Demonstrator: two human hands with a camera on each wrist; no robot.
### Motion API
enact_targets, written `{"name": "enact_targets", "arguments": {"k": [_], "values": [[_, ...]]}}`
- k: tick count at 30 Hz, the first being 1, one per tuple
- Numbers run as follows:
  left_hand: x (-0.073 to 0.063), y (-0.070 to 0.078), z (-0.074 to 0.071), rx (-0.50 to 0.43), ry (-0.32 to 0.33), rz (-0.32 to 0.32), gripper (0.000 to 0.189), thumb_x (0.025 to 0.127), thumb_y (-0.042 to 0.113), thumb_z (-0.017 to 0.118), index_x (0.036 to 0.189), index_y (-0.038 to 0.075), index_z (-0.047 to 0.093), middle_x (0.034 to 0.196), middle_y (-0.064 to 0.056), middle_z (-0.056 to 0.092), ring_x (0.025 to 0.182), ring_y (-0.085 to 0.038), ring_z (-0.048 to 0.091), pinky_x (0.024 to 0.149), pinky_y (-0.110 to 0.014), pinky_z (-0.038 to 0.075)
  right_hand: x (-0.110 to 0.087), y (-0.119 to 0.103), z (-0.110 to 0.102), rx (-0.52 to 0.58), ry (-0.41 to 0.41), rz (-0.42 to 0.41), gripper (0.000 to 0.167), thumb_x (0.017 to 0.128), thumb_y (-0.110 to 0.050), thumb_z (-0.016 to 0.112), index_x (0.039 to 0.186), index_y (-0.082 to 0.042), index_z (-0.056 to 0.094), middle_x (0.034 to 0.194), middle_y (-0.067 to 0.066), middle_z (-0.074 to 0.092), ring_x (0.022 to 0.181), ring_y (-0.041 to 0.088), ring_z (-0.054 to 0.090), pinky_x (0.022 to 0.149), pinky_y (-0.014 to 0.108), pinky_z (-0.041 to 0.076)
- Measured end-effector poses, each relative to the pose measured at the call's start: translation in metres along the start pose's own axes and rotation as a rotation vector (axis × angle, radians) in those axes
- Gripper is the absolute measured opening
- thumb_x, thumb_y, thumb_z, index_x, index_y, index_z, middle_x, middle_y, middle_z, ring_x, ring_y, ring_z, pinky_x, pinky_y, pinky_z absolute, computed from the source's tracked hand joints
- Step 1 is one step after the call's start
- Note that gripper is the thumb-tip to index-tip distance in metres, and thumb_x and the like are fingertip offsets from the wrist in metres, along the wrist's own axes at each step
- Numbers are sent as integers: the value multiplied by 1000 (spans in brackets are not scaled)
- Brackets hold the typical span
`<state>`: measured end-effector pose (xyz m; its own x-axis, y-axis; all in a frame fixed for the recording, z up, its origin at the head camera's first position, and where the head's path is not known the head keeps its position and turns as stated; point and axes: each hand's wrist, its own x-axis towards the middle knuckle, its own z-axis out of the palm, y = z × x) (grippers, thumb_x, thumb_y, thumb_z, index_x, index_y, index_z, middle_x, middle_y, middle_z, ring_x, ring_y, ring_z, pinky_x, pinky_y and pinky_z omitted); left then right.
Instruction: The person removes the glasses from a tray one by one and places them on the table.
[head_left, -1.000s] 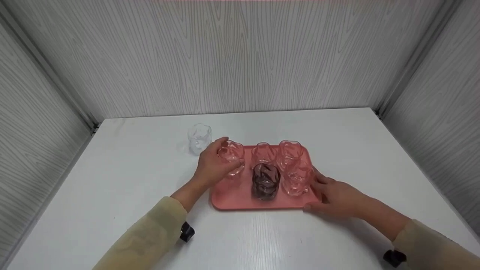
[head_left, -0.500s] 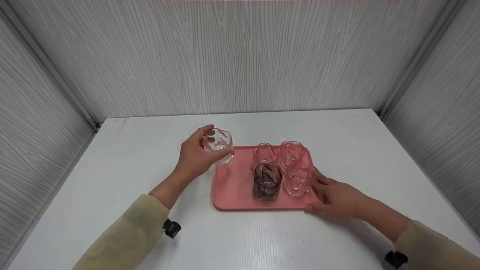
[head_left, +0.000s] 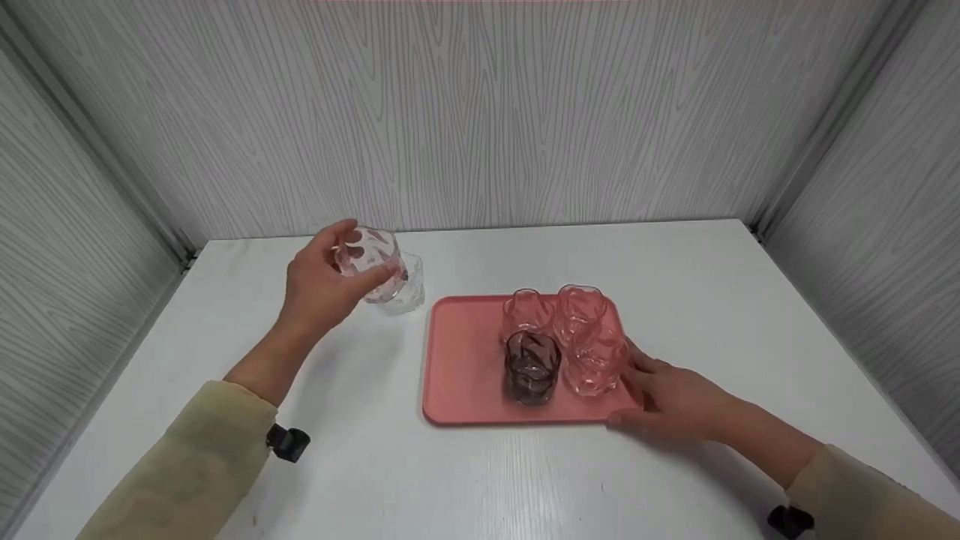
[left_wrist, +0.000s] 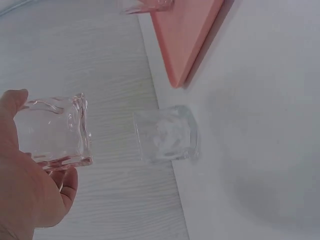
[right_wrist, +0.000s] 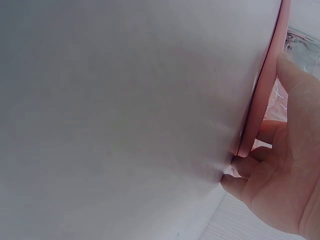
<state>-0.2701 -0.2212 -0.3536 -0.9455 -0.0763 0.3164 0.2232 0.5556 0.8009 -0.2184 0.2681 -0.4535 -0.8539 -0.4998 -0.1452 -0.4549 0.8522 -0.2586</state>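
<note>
My left hand (head_left: 319,281) grips a clear, faintly pink glass tumbler (head_left: 371,259) with wavy sides, raised above the white table. In the left wrist view the tumbler (left_wrist: 52,132) sits between thumb and fingers. Behind it, a colourless tumbler (head_left: 411,289) stands on the table and is partly overlapped. My right hand (head_left: 679,401) holds the right end of the pink tray (head_left: 461,367), thumb at the near corner and fingers along the side. On the tray stand a dark grey tumbler (head_left: 532,367) and several pink-looking clear ones, including the one (head_left: 596,360) nearest my right hand.
The tray's left half shows bare surface. White table (head_left: 480,480) surrounds the tray. A grey wood-grain panel (head_left: 480,112) rises behind the table, with side panels (head_left: 885,187) at left and right.
My left hand has lifted the tumbler off the tray's left part and carried it left and back, near the colourless tumbler. The right hand stays at the tray.
</note>
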Motion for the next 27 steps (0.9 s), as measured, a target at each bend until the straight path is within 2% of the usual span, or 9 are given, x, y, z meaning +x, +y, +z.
{"name": "enact_targets", "arguments": {"k": [4, 7, 11, 19, 27], "values": [[8, -5, -16, 19, 50, -25, 81, 89, 42, 87, 156, 12, 52, 141, -8, 64, 123, -27, 58, 98, -41, 56, 0, 0, 1, 1, -10, 16, 106, 90, -87, 51, 161, -8, 44, 169, 21, 34, 140, 44, 52, 108, 59, 50], [15, -11, -25, 5, 74, -65, 82, 89, 40, 87, 157, 13, 50, 145, -9, 61, 128, -28, 57, 104, -45, 55, 0, 0, 2, -4, -9, 12, 107, 90, -87, 51, 162, -9, 42, 170, 19, 32, 132, 40, 59, 102, 56, 54], [24, -24, -33, -5, 93, -117, 85, 90, 39, 86, 160, 14, 45, 152, -10, 56, 136, -29, 52, 110, -48, 51, 0, 1, 2, -8, -2, -6, 106, 91, -86, 52, 163, -9, 41, 170, 19, 31, 127, 37, 62, 99, 54, 56], [38, -48, -37, 1, 109, -178, 88, 91, 40, 85, 162, 13, 41, 157, -9, 52, 141, -28, 50, 114, -47, 48, 1, -1, 1, 1, -16, 13, 104, 92, -84, 53, 163, -9, 41, 171, 18, 31, 136, 41, 56, 104, 57, 53], [45, -73, -32, 3, 98, -220, 89, 92, 37, 85, 164, 13, 38, 160, -10, 50, 143, -29, 49, 115, -45, 46, 1, 1, -1, 0, -6, -2, 105, 92, -85, 52, 163, -8, 41, 171, 19, 30, 142, 44, 50, 108, 59, 50]]}}
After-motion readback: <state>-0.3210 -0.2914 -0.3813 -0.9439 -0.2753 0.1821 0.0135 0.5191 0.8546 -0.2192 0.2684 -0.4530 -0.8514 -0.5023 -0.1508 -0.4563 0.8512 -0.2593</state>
